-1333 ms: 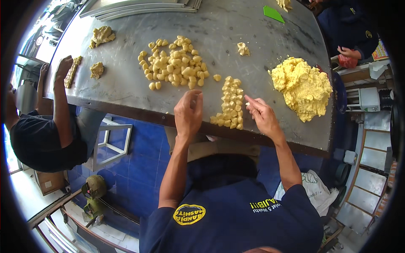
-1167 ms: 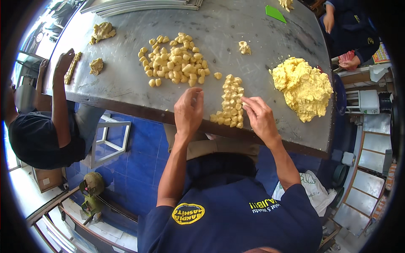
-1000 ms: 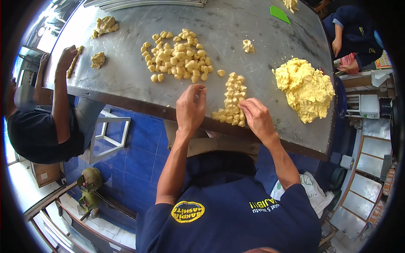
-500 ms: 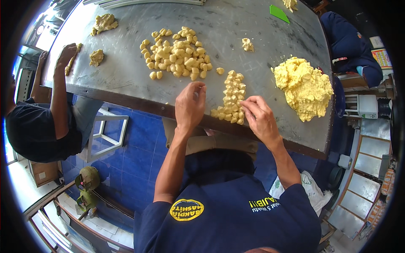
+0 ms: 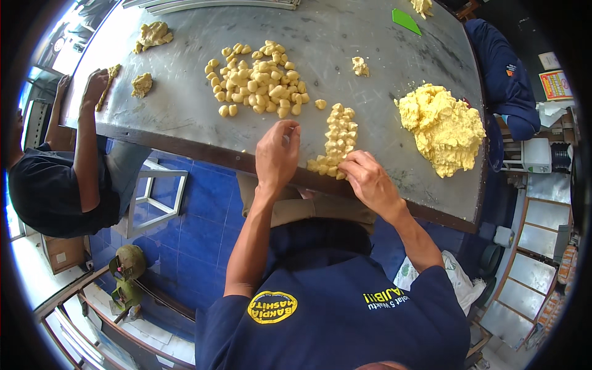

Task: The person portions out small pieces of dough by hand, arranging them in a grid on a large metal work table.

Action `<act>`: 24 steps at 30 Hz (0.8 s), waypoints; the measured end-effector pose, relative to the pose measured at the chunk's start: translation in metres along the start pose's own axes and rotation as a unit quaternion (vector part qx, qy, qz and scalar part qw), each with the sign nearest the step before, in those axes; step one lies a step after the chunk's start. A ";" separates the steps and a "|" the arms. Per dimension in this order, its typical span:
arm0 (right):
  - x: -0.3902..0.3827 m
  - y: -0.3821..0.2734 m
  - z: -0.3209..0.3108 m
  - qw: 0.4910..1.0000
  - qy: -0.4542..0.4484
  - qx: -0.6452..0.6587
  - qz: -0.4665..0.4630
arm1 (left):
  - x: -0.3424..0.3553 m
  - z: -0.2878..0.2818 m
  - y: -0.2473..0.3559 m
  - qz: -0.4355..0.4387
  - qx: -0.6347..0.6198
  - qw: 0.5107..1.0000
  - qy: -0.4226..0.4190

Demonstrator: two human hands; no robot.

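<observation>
My left hand [image 5: 277, 153] hovers at the table's near edge with thumb and fingers curled together; anything inside them is hidden. My right hand [image 5: 371, 179] pinches at the near end of a narrow cluster of small pale-yellow dough pieces [image 5: 341, 131], its fingertips on one of them. Beyond my left hand lies a loose heap of rounded dough balls [image 5: 262, 86]. One single dough ball [image 5: 320, 104] sits between heap and cluster. To the right rests a big crumbly yellow mound [image 5: 441, 129], apart from my right hand.
The metal table [image 5: 203, 132] has a dark front edge. Dough lumps [image 5: 141, 84] and a green scraper [image 5: 406, 21] lie farther off. At the left, another person [image 5: 68, 179] handles a dough strip [image 5: 108, 86]. A second person [image 5: 502, 74] is beyond the right edge.
My right hand has shifted left and toward me, from the cluster's side to its near end. My left hand stays put. The person at the right has moved slightly.
</observation>
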State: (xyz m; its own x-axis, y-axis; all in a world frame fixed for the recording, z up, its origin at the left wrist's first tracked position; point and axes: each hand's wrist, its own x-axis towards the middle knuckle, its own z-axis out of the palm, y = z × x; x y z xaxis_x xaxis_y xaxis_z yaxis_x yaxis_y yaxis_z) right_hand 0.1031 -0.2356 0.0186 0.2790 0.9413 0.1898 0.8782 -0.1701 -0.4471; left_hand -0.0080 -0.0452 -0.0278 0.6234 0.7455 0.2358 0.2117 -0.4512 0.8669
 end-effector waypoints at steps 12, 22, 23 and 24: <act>-0.013 -0.001 -0.017 0.991 0.049 0.066 0.110 | -0.002 -0.004 0.002 -0.017 0.004 1.000 -0.007; -0.012 -0.020 -0.013 0.995 0.042 0.046 0.078 | -0.001 -0.003 0.003 -0.013 0.007 1.000 -0.007; -0.011 -0.019 -0.008 0.995 0.030 0.050 0.077 | -0.001 -0.002 0.004 -0.011 0.008 1.000 -0.007; -0.011 -0.017 0.001 0.996 0.018 0.054 0.075 | -0.001 -0.001 0.004 -0.014 0.006 1.000 -0.009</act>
State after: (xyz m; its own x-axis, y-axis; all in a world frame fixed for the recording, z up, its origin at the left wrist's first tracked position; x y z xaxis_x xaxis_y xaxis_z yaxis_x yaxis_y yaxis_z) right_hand 0.0847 -0.2431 0.0232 0.4192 0.8964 0.1439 0.7794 -0.2740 -0.5634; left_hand -0.0086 -0.0471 -0.0241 0.6307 0.7488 0.2037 0.2386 -0.4370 0.8672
